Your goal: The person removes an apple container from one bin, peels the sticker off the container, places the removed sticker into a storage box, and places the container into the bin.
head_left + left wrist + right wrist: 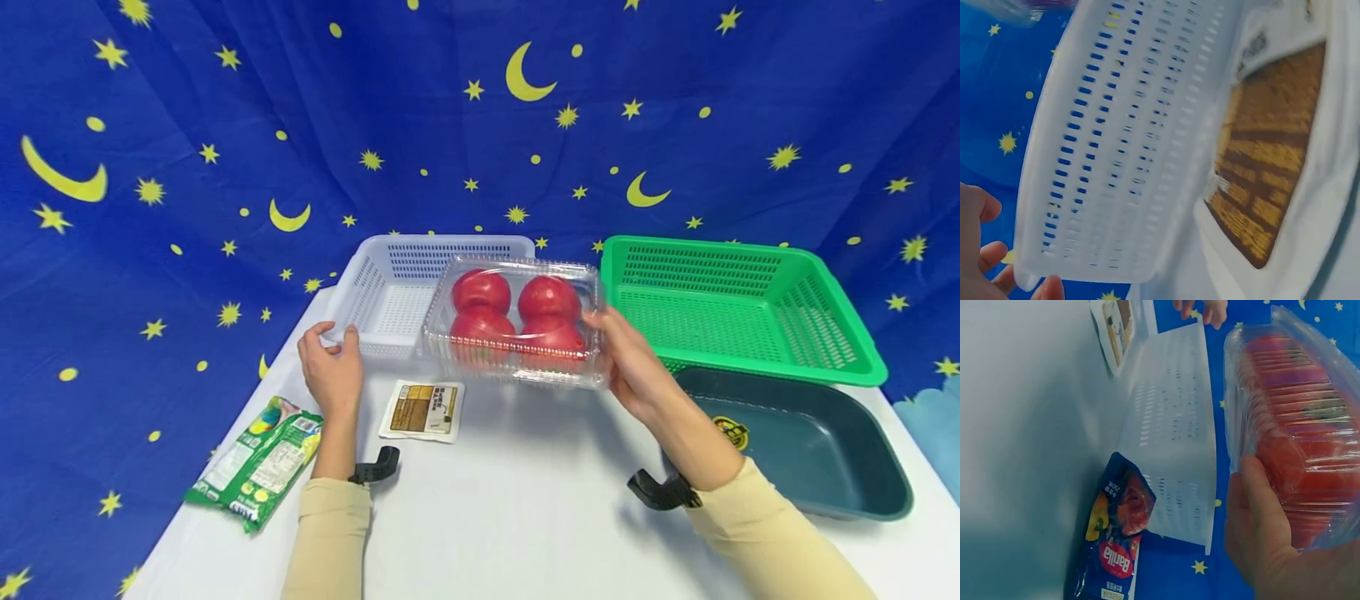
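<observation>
A clear plastic clamshell box of tomatoes, with several large red ones inside, is raised over the table and overlaps the right part of the white basket in the head view. My right hand grips its right end. In the right wrist view the thumb lies along the tomato box. My left hand is at the white basket's front left corner, thumb and fingers apart. The left wrist view shows its fingertips right at the corner of the rim, with nothing held.
A flat white package with a brown label lies before the basket. Left of it is a green packet. A blue Barilla pouch lies by the basket, hidden in the head view. On the right are a green basket and dark basin.
</observation>
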Motion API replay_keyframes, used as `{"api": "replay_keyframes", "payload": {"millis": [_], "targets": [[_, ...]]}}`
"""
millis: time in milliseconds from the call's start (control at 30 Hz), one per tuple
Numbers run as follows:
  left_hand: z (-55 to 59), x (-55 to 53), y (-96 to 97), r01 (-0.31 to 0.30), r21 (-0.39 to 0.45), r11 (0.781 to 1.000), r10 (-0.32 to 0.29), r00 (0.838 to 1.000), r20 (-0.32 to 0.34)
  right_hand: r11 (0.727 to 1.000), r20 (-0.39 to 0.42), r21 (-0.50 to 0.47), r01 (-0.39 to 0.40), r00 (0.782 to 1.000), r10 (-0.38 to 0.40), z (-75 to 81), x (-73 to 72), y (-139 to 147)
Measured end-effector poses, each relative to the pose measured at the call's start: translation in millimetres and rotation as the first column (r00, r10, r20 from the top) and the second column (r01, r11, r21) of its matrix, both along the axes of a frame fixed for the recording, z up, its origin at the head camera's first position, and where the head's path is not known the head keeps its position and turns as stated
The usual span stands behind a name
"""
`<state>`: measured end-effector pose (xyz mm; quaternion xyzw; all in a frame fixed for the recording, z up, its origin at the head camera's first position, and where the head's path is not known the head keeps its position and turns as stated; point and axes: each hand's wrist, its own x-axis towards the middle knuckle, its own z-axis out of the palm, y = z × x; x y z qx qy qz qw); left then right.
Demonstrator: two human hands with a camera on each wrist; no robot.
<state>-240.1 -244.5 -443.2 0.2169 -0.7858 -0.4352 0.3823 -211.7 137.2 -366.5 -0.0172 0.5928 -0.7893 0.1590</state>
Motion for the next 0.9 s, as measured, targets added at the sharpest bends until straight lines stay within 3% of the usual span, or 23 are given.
{"api": "replay_keyframes", "payload": {"millis": [133,233,300,433,633,800,900], "targets": [[-5.6,-4.7,-2.6,0.074,0.029,0.997,-0.073,0.997,-0.036,1.000,0.014,-0.021,0.008,1.000,-0.007,-1.2,-7.2,-5],[-7.5,-8.0,-4.0,0.151,0.120,0.981,-0.146,0.988,-0.053,1.000,0.016,-0.029,0.010,1.000,-0.009,-1.4,-12.8,-10],[-8.6,-9.1,-4.6,0.194,0.234,0.953,-0.187,0.981,-0.053,0.999,0.011,-0.033,0.001,1.000,-0.001,-1.2,-16.5,-14],[-10.8,-10.8,-6.0,0.237,0.434,0.869,-0.236,0.970,-0.058,0.999,0.002,-0.036,-0.012,1.000,0.012,-1.3,-23.0,-21],[-14.0,-12.8,-6.4,0.290,0.513,0.808,-0.257,0.957,-0.135,1.000,0.016,-0.031,0.000,1.000,0.000,-0.8,-34.9,-32],[-16.7,-12.5,-5.7,0.293,0.537,0.791,-0.241,0.956,-0.167,1.000,0.016,-0.026,0.010,1.000,-0.010,-0.6,-45.6,-39],[-16.7,-14.2,-4.9,0.295,0.532,0.794,-0.245,0.956,-0.164,0.999,0.004,-0.030,0.014,1.000,-0.014,0.7,-51.5,-41]]}}
